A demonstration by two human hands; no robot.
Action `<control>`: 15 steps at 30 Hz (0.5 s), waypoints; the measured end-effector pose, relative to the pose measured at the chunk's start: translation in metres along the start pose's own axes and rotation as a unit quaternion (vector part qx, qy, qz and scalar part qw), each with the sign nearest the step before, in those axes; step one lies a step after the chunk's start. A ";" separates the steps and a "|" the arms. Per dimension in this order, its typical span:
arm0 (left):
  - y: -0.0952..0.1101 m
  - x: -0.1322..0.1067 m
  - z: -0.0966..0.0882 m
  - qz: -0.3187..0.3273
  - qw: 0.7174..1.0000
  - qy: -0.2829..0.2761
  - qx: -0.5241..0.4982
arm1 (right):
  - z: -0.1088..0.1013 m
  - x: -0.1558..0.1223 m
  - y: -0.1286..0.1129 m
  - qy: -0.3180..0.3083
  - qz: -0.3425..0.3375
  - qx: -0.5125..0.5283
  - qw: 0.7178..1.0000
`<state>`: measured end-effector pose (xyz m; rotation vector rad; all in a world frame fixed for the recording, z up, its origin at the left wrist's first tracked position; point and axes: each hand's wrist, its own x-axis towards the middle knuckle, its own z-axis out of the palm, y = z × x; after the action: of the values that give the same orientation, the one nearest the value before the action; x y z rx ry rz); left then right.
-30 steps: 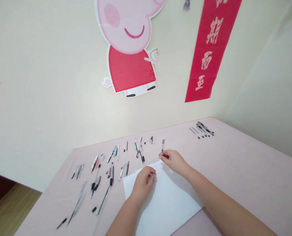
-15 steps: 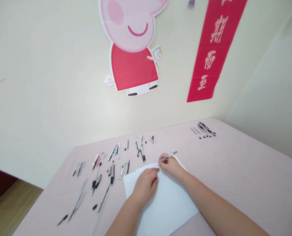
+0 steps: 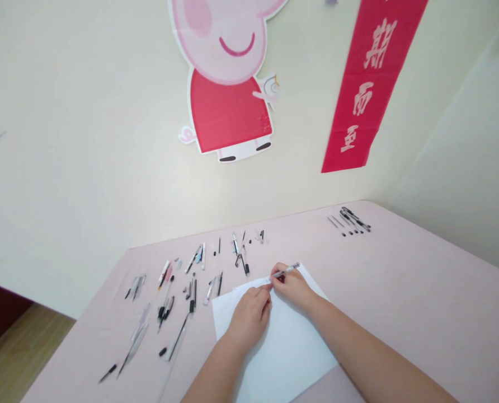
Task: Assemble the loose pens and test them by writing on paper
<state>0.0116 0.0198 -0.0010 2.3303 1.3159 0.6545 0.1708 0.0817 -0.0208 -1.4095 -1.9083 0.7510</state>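
We pinch slim clear plastic pen (image 3: 287, 270) in right hand (image 3: 292, 285), slanted low over white rectangular paper sheet (image 3: 293, 350), seemingly for control. Left hand (image 3: 250, 313), curled just beside, rests on sheet, presumably steadying it; whether gripping anything, we can't tell.

A pale pink table, strewn with pen parts at left and centre, dark pens grouped toward the far right corner.
On the table (image 3: 417, 296), a sheet of white paper (image 3: 291, 358) lies askew near the middle; left of it and beyond its far edge spread loose clusters of pen parts, among them a white pen (image 3: 203, 256) and a black cap (image 3: 163, 352). The dark pens (image 3: 349, 215) lie close together, thin dark sticks (image 3: 332, 223) just to their left.
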 end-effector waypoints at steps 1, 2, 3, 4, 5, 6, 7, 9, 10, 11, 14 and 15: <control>0.000 0.000 0.000 0.000 1.000 0.000 -0.001 | 0.000 0.000 0.000 0.001 0.001 -0.003 1.000; 0.000 0.000 0.000 0.000 1.000 0.000 -0.002 | 0.000 0.000 -0.001 0.001 0.002 -0.005 1.000; 0.000 0.000 -0.001 0.000 1.000 0.000 -0.002 | 0.000 0.000 -0.001 0.001 0.004 -0.008 1.000; 0.000 0.000 -0.001 0.000 1.000 0.000 -0.002 | -0.001 0.000 -0.002 0.001 0.005 -0.010 1.000; 0.000 0.000 -0.001 0.000 1.000 0.000 -0.001 | -0.001 0.000 -0.003 0.002 0.005 -0.012 1.000; 0.000 0.000 -0.001 0.000 1.000 -0.001 0.001 | -0.001 0.000 -0.003 0.001 0.005 -0.012 1.000; 0.000 0.000 -0.001 0.000 1.000 -0.003 0.003 | -0.001 0.000 -0.003 0.000 0.005 -0.011 1.000; 0.000 0.000 -0.001 -0.001 1.000 -0.004 0.006 | -0.002 0.000 -0.004 -0.002 0.004 -0.007 1.000; 0.000 0.000 -0.001 -0.002 1.000 -0.004 0.007 | -0.002 0.000 -0.004 -0.002 0.005 -0.006 1.000; 0.000 0.000 -0.001 -0.003 1.000 -0.003 0.006 | -0.002 0.000 -0.004 0.000 0.005 -0.006 1.000; 0.000 -0.001 0.000 0.000 1.000 0.002 -0.001 | -0.002 0.000 -0.004 0.005 0.005 -0.005 1.000; -0.001 -0.001 0.000 0.001 1.000 0.002 -0.003 | -0.002 0.001 -0.004 0.004 0.004 -0.004 1.000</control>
<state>0.0108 0.0195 -0.0014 2.3263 1.3114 0.6634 0.1701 0.0814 -0.0167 -1.4224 -1.9026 0.7412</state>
